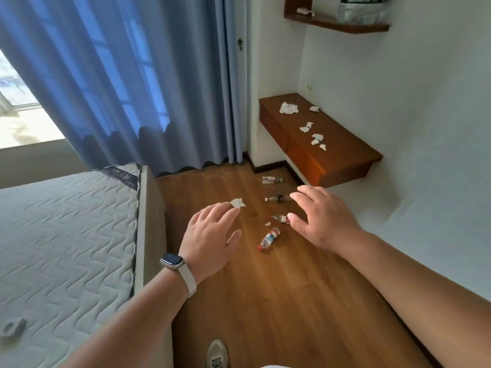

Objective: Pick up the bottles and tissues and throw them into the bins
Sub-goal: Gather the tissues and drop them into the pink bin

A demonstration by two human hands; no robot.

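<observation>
We hold both hands out over the wooden floor (279, 301). Our left hand (210, 232) is wide, with the fingers straight and spread, and it holds nothing. Our right hand (321, 219) is wide too, palm down, and holds nothing. A watch (172, 261) sits on the left wrist.

A white tissue (238, 203) lies on the floor right at the tips of the left fingers; we cannot tell if they touch it. Between our two hands lies a red-cap bottle (269, 239) on its side, with a tiny tissue scrap (267, 223) just past it. A second bottle (281, 218) lies by the right thumb, partly hidden by it. A dark-label bottle (277, 198) lies just by the tips of the right fingers, and a far bottle (271, 180) lies past that one, near the wall.

Past the right hand a brown counter (345, 155) sticks out from the wall, with crumpled tissues (288, 108) spread on top. High above it is a shelf (337, 25). To the left of the left hand is the bed (66, 235), and a blue curtain (132, 75) hangs beyond it.
</observation>
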